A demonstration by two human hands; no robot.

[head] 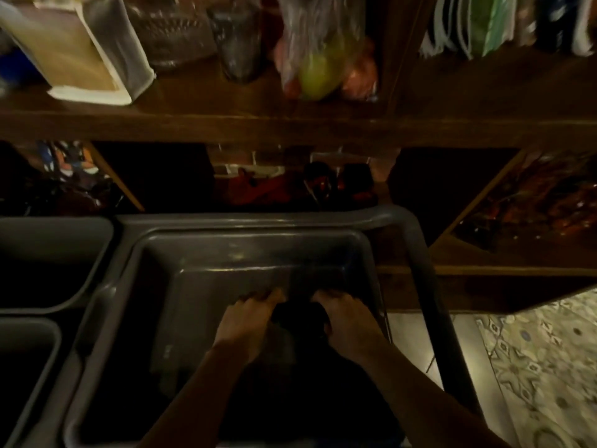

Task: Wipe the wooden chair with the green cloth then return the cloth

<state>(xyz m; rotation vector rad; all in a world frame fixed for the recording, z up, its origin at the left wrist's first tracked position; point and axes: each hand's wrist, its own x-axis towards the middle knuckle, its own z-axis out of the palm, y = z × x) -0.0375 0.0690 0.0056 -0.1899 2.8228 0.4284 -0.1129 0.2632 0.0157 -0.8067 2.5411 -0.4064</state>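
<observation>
Both forearms down in grey bin (420,253), left hand (248,321) & right hand (347,321) curled onto dark bundle (298,313), prob the green cloth but too dim to confirm; no wooden chair visible, so either fetch or return, can't tell.

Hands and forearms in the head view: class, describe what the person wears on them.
Nothing shows on either: the left hand and right hand are bare, without gloves. Both forearms are bare to the frame's bottom edge, with no sleeves in view. The dim, blurred picture cannot settle rings.
</observation>
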